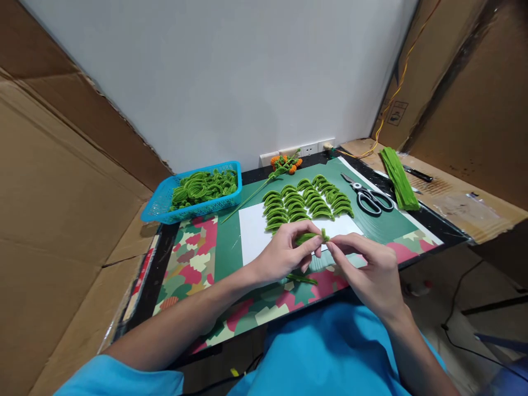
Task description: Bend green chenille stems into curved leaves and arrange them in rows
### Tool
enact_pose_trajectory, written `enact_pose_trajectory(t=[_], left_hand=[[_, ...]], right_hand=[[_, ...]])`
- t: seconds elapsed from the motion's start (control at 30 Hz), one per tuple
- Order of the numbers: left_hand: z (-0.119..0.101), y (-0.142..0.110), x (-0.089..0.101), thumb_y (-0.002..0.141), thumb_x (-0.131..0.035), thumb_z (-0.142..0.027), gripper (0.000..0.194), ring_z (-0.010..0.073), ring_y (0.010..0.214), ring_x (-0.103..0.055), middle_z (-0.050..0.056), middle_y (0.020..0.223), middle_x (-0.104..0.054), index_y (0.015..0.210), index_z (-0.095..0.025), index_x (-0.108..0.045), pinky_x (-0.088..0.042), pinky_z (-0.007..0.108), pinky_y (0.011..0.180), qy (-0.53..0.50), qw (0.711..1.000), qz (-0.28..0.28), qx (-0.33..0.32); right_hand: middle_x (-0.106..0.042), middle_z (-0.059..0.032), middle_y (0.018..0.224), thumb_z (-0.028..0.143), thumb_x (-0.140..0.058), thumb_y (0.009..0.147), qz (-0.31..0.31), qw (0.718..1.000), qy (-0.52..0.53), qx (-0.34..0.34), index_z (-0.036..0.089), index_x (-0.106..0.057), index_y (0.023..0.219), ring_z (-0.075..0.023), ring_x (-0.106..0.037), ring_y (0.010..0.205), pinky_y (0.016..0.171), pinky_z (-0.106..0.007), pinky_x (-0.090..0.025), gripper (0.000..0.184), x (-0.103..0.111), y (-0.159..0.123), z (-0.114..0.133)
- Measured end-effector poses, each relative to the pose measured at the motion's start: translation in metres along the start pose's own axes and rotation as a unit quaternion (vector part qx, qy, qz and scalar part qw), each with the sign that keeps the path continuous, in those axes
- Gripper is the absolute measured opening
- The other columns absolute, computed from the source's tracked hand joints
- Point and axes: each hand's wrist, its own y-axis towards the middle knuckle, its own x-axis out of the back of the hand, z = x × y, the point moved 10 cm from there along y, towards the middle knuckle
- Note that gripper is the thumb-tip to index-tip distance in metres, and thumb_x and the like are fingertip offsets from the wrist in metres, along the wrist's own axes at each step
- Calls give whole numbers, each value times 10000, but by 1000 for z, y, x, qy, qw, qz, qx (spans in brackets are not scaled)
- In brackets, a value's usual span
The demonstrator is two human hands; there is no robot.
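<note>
My left hand (284, 252) is closed on a bent green pipe cleaner (305, 238), with thumb and forefinger near its end. The fingertips of my right hand (369, 265) pinch the same piece at its short upright tip. Both hands are above the near edge of a white paper sheet (252, 234). Rows of curved green pipe-cleaner pieces (295, 202) lie on that sheet just beyond my hands. A straight green pipe cleaner (302, 279) rests on the mat below my left hand, partly hidden by it.
A blue basket (198, 208) of looped green pipe cleaners stands at the back left. Black-handled scissors (368, 198) and a bundle of green pipe cleaners (399, 179) lie right. An orange-flowered stem (286, 164) lies at the back near the wall sockets (309, 149). Cardboard walls flank the table.
</note>
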Motion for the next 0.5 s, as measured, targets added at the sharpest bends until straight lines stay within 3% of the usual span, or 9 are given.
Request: enact_pose_trajectory(t=[0.2, 0.4, 0.5], left_hand=[[1, 0, 1, 995, -730, -458, 319, 80, 495, -557, -10, 757, -650, 945, -164, -617, -396, 188, 457, -5, 1000, -5, -4], [3, 4, 7, 980, -733, -467, 342, 70, 481, -454, -50, 648, -552, 862, -176, -595, -340, 178, 438, -24, 1000, -15, 8], [4, 6, 2, 962, -748, -485, 363, 69, 472, -442, -52, 647, -542, 854, -175, -592, -333, 182, 431, -49, 999, 12, 19]], right_hand=[[-778, -13, 855, 142, -686, 1009, 18, 1000, -5, 5, 218, -762, 1008, -156, -732, 716, 678, -280, -584, 108, -4, 0, 1], [-801, -95, 1096, 70, -637, 1017, 34, 982, -99, 156, 236, -763, 1225, -214, -786, 961, 840, -338, -643, 295, 7, 5, 12], [-787, -106, 1197, 32, -622, 1007, 62, 962, -150, 220, 272, -719, 1374, -212, -784, 1013, 819, -322, -638, 449, 7, 9, 14]])
